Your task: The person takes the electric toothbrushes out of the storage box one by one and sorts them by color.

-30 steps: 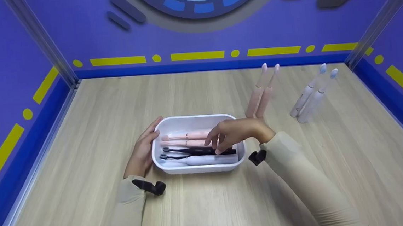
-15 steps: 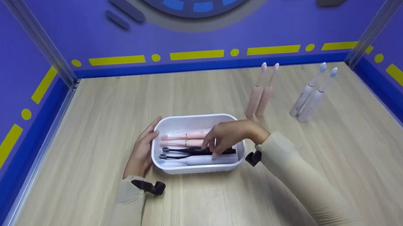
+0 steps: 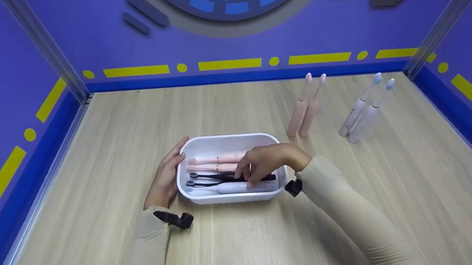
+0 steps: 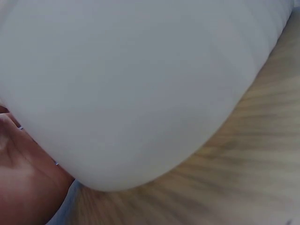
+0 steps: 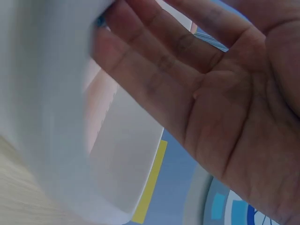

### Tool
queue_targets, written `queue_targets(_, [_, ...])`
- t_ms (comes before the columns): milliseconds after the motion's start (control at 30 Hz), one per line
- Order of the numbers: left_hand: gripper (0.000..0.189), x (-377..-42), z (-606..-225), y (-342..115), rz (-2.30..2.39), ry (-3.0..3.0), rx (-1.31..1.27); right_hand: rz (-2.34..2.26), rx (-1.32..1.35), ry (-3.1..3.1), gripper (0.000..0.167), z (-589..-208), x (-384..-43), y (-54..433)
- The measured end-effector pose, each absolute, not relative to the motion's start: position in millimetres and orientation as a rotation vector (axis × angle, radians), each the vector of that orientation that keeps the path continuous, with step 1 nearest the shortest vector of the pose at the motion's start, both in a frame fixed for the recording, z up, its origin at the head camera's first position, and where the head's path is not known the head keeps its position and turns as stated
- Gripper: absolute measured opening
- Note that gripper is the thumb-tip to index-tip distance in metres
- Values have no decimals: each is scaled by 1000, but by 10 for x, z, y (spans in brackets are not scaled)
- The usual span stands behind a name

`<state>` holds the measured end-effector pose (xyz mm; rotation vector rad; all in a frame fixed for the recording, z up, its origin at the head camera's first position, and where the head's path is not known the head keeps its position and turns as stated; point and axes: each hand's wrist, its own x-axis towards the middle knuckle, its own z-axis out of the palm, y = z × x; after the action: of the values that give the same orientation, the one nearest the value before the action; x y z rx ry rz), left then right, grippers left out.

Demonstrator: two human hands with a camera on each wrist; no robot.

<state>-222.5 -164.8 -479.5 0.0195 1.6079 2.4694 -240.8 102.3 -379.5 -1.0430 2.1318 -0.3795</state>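
Note:
A white plastic bin (image 3: 232, 197) holds two pink electric toothbrushes (image 3: 226, 158), two black electric toothbrushes (image 3: 224, 176) and a white electric toothbrush (image 3: 231, 187), lying side by side. My left hand (image 3: 164, 181) grips the bin's left end, thumb over the rim; the bin's wall (image 4: 131, 93) fills most of the left wrist view. Reaching in over the right end, my right hand (image 3: 269, 160) pinches a black toothbrush's handle between thumb and fingers, the thumb against the white one. In the right wrist view, the fingertips of the right hand (image 5: 215, 103) are hidden behind the bin's rim.
Two pink electric toothbrushes (image 3: 303, 115) stand upright on the wooden table (image 3: 201, 114), behind the bin to the right. Farther right stand two white ones with blue heads (image 3: 359, 117). Blue-purple panels (image 3: 230, 45) wall the table at the back and sides.
My right hand has moved a little left and down into the bin, its fingers and thumb closing about the black toothbrush. The left hand and the bin stay in place.

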Motion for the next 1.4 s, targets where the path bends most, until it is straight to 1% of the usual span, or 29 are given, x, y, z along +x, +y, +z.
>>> queue_targets(433, [52, -2227, -4794, -1640, 2472, 1621, 4, -350, -1047, 2130, 36, -3863, -2415, 1009])
queue_targets(867, [51, -2213, -4779, -1647, 2441, 1650, 5, -405, -1029, 2151, 33, -3897, -2400, 1004])
queue_targets(1400, [51, -2221, -4785, -1647, 2455, 1636, 8, -364, -1054, 2169, 30, -3917, -2391, 977])
